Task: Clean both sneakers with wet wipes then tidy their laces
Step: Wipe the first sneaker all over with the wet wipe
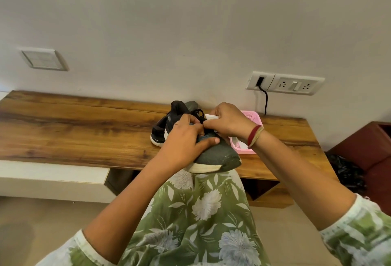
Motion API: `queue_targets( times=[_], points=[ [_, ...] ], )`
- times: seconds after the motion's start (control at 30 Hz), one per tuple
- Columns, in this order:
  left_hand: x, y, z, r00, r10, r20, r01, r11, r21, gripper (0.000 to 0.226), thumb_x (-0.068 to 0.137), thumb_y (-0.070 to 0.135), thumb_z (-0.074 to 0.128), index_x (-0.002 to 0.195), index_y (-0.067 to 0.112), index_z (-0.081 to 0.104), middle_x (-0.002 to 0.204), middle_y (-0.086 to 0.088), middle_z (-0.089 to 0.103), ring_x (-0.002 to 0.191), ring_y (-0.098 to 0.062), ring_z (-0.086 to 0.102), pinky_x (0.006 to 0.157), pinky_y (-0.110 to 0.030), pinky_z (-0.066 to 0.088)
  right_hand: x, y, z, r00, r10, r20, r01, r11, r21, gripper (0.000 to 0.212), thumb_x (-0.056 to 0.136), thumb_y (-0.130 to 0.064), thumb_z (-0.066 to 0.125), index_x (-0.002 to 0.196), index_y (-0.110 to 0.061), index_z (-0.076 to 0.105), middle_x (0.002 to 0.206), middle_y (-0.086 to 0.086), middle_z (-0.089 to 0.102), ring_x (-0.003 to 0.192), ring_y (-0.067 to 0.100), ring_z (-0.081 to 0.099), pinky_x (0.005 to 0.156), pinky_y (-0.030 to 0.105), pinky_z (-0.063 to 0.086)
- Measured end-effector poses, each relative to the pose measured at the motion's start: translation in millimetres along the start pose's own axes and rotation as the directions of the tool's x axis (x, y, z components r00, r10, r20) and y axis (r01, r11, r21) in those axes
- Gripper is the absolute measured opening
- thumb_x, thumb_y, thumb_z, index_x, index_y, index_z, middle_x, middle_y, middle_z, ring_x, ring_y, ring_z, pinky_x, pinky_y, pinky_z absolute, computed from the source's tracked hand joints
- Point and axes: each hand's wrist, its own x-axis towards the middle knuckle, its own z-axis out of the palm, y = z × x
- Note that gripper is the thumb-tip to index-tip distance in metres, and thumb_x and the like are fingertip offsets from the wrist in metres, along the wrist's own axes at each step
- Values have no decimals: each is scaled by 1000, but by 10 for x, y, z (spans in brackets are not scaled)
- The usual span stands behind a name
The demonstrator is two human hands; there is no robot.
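A grey sneaker point(220, 158) with a white sole rests at the wooden bench's front edge, toe toward me. My left hand point(186, 138) lies over its top, fingers pinching the black laces point(200, 117). My right hand point(227, 122) meets it from the right, also pinching the laces, with a white wet wipe point(210, 116) tucked in its fingers. Behind stands a second, black sneaker point(167, 122) with a white sole, partly hidden by my left hand.
A pink plastic basket point(251, 117) sits on the wooden bench point(74, 126) right of the shoes, mostly behind my right wrist. A black cable point(265, 98) hangs from a wall socket. A dark red bin point(368, 149) and black bag stand at right.
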Motion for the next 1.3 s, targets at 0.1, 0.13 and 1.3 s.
queue_targets(
  times=[0.1,0.13,1.3],
  points=[
    [69,-7,-53,999,-37,-3,37,999,-15,42,90,49,53,96,8,60,124,-7,42,118,-27,37,99,-35,32,54,1,-93,997,45,55,-54,983,175,36,81,-30,70,52,-19,51,51,-3,45,49,11,42,50,24,33],
    [95,-27,-72,997,-71,-23,70,997,-40,42,91,49,51,94,8,59,122,-7,42,118,-27,36,99,-36,32,60,-11,-164,997,41,59,-55,966,251,35,84,-32,67,53,-19,57,52,-4,45,48,9,41,48,23,32],
    [196,108,179,914,-350,-206,252,886,-388,36,81,23,67,51,27,47,129,-1,40,129,-22,28,102,-30,24,-776,-103,161,884,-442,-150,310,796,-520,37,80,-17,66,105,-24,40,73,-8,66,77,23,61,71,37,27]
  ],
)
